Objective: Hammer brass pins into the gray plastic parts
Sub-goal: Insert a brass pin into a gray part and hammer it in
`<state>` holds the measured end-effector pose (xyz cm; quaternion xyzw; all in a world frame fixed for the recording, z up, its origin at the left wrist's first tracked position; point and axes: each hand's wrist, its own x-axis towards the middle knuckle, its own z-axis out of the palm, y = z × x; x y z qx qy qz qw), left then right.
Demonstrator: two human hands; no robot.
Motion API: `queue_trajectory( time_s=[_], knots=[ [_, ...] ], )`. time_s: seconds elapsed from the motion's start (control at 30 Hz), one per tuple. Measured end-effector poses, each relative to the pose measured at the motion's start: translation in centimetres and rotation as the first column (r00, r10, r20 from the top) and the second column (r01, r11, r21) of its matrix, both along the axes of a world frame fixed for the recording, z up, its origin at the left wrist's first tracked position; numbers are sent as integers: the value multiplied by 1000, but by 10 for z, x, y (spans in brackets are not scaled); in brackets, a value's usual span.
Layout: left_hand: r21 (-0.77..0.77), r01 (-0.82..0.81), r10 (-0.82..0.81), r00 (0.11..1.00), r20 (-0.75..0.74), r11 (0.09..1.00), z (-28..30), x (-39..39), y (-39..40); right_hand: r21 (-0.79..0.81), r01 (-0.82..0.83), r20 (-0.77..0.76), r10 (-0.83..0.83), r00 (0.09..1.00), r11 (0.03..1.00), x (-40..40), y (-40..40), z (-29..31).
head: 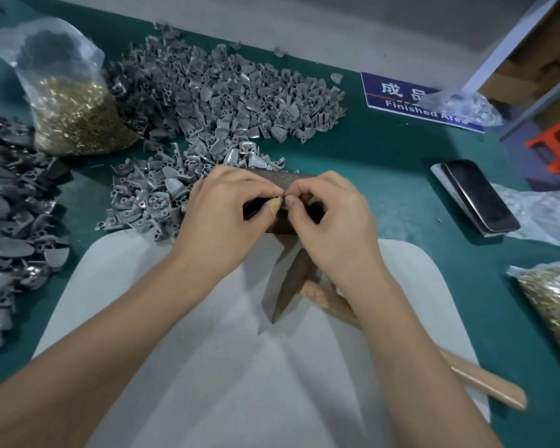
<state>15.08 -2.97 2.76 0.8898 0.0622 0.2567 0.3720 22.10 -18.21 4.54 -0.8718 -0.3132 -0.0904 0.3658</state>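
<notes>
While your left hand and right hand pinch one small gray plastic part between closed fingertips above the dark metal block, the hammer lies under your right wrist, its handle pointing back-right.

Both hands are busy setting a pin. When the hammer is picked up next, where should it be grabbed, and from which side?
Grip the bare wooden handle near its free end, coming from the right with the right hand. The hammer lies flat on the white mat, head tucked under the right wrist, handle running out toward the lower right, so that end looks easiest to reach.
</notes>
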Motion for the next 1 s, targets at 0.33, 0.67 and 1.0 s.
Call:
queue_trajectory(
  time_s=[0.33,0.67,1.0],
  knots=[
    [-22,-21,20,1000,-4,1000,1,-1,0,-253,40,111,-12,994,967,-2,2,14],
    [18,-35,36,997,-65,999,5,-3,-1,-120,66,-61,-73,995,991,-1,0,7],
    [122,-65,73,995,-63,990,4,-4,2,-16,32,-122,-34,992,999,5,-7,-1]
  ],
)
